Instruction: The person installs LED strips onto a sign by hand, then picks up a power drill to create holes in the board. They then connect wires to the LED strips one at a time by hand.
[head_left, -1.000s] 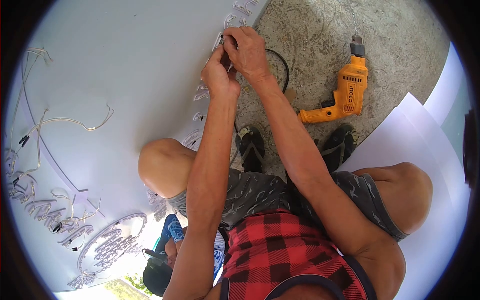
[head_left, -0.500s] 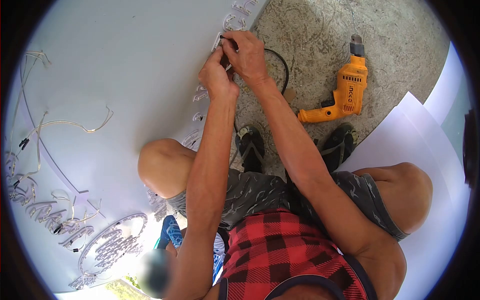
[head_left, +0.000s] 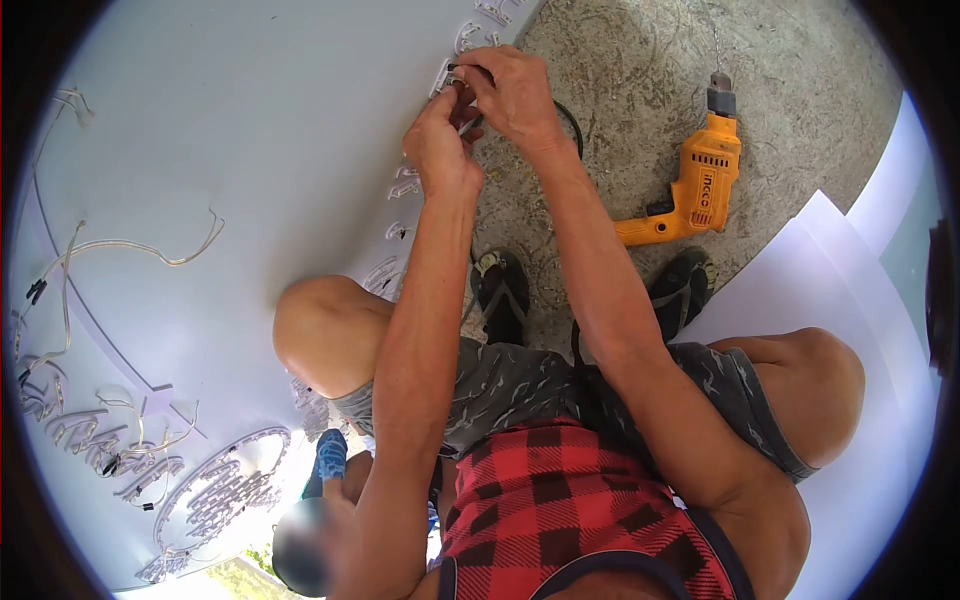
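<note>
Both hands meet at the right edge of a large white panel (head_left: 250, 120), over a raised letter (head_left: 438, 78) lined with small strip parts. My right hand (head_left: 515, 95) has thumb and index finger pinched together at the letter; what lies between the tips is too small to make out. Just below and to the left, my left hand (head_left: 440, 150) is closed with its fingers curled up against the right fingertips, hiding whatever it grips. A black cable (head_left: 572, 125) curves out behind the right wrist. More raised letters (head_left: 468, 38) continue above the hands.
An orange power drill (head_left: 705, 180) with a long bit lies on the concrete floor (head_left: 620, 60). White sheets (head_left: 820, 270) rest at right. Loose wires (head_left: 150, 245) and an oval of raised lettering (head_left: 225, 490) are on the panel. Another person (head_left: 335, 485) is at lower left.
Both hands have shifted slightly right in the view, still together at the letter. My right hand has moved a little up. The other person's arm and head have moved slightly left.
</note>
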